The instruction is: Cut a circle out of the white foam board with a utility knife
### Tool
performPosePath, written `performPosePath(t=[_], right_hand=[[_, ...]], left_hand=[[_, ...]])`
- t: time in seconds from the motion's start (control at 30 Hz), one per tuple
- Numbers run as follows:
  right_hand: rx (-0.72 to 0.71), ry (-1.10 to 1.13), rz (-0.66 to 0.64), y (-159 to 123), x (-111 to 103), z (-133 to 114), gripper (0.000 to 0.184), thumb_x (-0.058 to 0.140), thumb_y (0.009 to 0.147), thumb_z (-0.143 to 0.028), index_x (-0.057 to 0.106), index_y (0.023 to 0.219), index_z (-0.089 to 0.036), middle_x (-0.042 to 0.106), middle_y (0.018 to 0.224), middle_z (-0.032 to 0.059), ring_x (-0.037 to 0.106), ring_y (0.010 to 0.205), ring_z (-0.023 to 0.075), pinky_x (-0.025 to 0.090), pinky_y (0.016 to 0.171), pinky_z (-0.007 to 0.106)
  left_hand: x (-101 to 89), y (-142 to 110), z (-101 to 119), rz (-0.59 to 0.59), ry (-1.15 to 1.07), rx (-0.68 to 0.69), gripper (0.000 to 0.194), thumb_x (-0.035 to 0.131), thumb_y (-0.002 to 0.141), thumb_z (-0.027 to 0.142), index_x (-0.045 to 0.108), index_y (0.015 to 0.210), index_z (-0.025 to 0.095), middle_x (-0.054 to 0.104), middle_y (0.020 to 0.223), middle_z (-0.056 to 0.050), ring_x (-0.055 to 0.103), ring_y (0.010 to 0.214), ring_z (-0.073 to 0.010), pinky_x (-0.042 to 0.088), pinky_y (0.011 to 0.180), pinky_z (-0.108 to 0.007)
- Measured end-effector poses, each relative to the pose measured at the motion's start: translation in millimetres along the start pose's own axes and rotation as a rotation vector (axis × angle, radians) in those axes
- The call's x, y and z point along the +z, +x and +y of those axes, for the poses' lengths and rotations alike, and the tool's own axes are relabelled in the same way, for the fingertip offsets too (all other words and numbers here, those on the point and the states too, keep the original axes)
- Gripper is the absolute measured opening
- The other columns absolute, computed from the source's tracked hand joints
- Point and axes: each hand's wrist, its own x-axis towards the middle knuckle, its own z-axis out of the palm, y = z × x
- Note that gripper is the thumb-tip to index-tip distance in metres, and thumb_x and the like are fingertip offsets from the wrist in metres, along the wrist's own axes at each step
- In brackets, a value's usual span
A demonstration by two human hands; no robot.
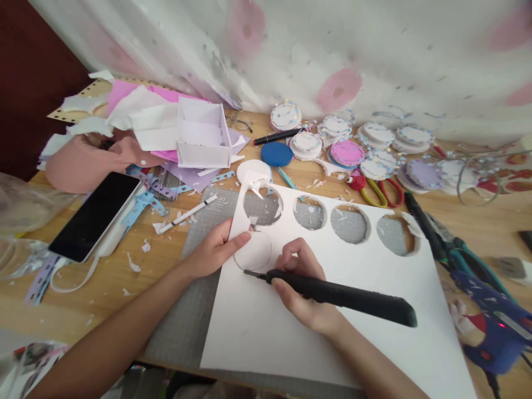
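With the white board (257, 332) gripped by the left hand (214, 250) and the black cutter (341, 296) clasped in the right hand (311, 313), the drawn circle (254, 252) was best followed slowly.

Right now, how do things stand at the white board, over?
Left hand holding white board edge. Right hand gripping black cutter, tip at marked circle. Possibly in the way: left thumb, over the circle's edge.

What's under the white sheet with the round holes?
A gray cutting mat shows past the left edge of the white sheet and through its holes; wooden tabletop also shows through the rightmost. The rest is covered.
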Motion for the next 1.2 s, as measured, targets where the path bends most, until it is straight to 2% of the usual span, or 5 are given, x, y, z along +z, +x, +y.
performPosePath(t=[0.33, 0.47, 0.63, 0.9, 1.2], right_hand=[[-0.065, 0.070, 0.383, -5, -16, 13, 0.010, 0.047, 0.095, -0.035, 0.048, 0.093, -0.025, 0.038, 0.050, -0.0083, 0.034, 0.042, 0.0095, 0.022, 0.043, 0.022], [-0.131, 0.018, 0.412, -1, -18, 14, 0.016, 0.049, 0.094, -0.040, 0.050, 0.094, -0.024, 0.041, 0.049, -0.0073, 0.038, 0.043, 0.0110, 0.025, 0.043, 0.023], [-0.116, -0.051, 0.394, 1, -14, 5, 0.024, 0.060, 0.088, -0.036, 0.045, 0.104, -0.027, 0.046, 0.055, -0.0084, 0.040, 0.046, 0.0104, 0.028, 0.045, 0.022], [-0.142, -0.010, 0.443, -1, -11, 0, 0.026, 0.060, 0.088, -0.039, 0.043, 0.104, -0.027, 0.045, 0.054, -0.0086, 0.038, 0.046, 0.0101, 0.028, 0.045, 0.022], [-0.124, 0.028, 0.424, -1, -15, 7, 0.025, 0.060, 0.089, -0.037, 0.042, 0.105, -0.029, 0.045, 0.056, -0.0085, 0.038, 0.048, 0.0104, 0.029, 0.047, 0.022]], left_hand=[[-2.4, -1, 8, 0.062, 0.094, -0.049, 0.033, 0.047, 0.090, 0.048, 0.057, 0.087, 0.017, 0.059, 0.077, 0.000, 0.055, 0.070, -0.0147, 0.042, 0.060, -0.022], [-16.7, 0, 17, 0.044, 0.204, -0.085, 0.040, 0.045, 0.091, 0.049, 0.046, 0.066, 0.018, 0.044, 0.052, 0.006, 0.046, 0.049, -0.0096, 0.034, 0.048, -0.020], [-30.2, -1, 24, -0.131, 0.132, -0.109, 0.036, 0.054, 0.086, 0.050, 0.052, 0.075, 0.016, 0.048, 0.059, 0.005, 0.049, 0.049, -0.0087, 0.036, 0.046, -0.020], [-21.9, -2, 19, -0.082, -0.176, -0.168, 0.039, 0.067, 0.074, 0.050, 0.055, 0.069, 0.013, 0.050, 0.054, 0.004, 0.045, 0.044, -0.0063, 0.033, 0.042, -0.018], [-34.4, -26, 32, -0.313, -0.096, -0.181, 0.042, 0.073, 0.074, 0.029, 0.060, 0.112, 0.017, 0.067, 0.114, -0.010, 0.063, 0.103, -0.0224, 0.048, 0.092, -0.036]])
